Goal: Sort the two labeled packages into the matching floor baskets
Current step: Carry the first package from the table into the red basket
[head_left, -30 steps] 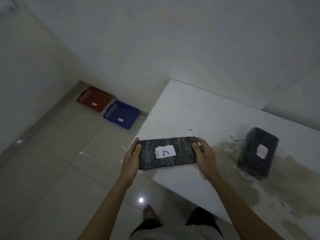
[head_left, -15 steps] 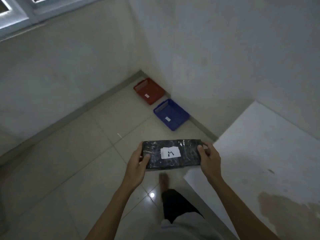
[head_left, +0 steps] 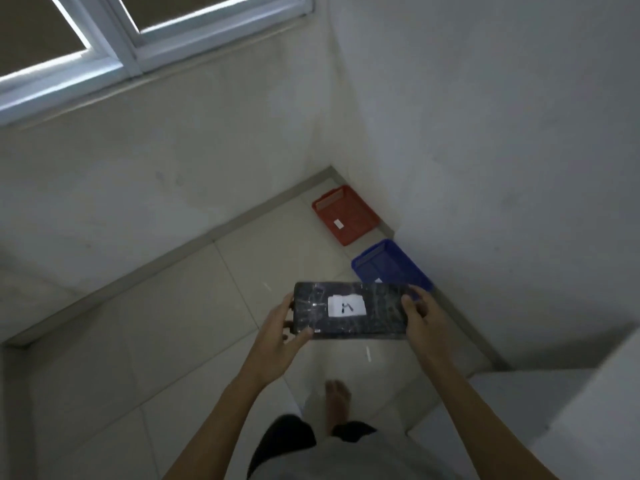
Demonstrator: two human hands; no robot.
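Observation:
A flat black wrapped package [head_left: 377, 313] with a white label on top is held level in front of me. My left hand [head_left: 282, 336] grips its left end and my right hand [head_left: 420, 315] grips its right end. On the floor against the right wall, a red basket [head_left: 346, 214] sits in the room's corner, with a small white tag inside. A blue basket [head_left: 389, 265] lies just nearer, partly hidden behind the package. The second package is out of view.
A white table corner [head_left: 571, 410] juts in at the lower right. A wall with a window [head_left: 114, 39] stands ahead to the left. Pale floor tiles [head_left: 156, 358] stretch between me and the baskets. My bare foot [head_left: 337, 398] is on the floor below the package.
I have turned away from the table toward the corner, carrying the package. The table and the second package have slid out to the right, and the baskets appear closer.

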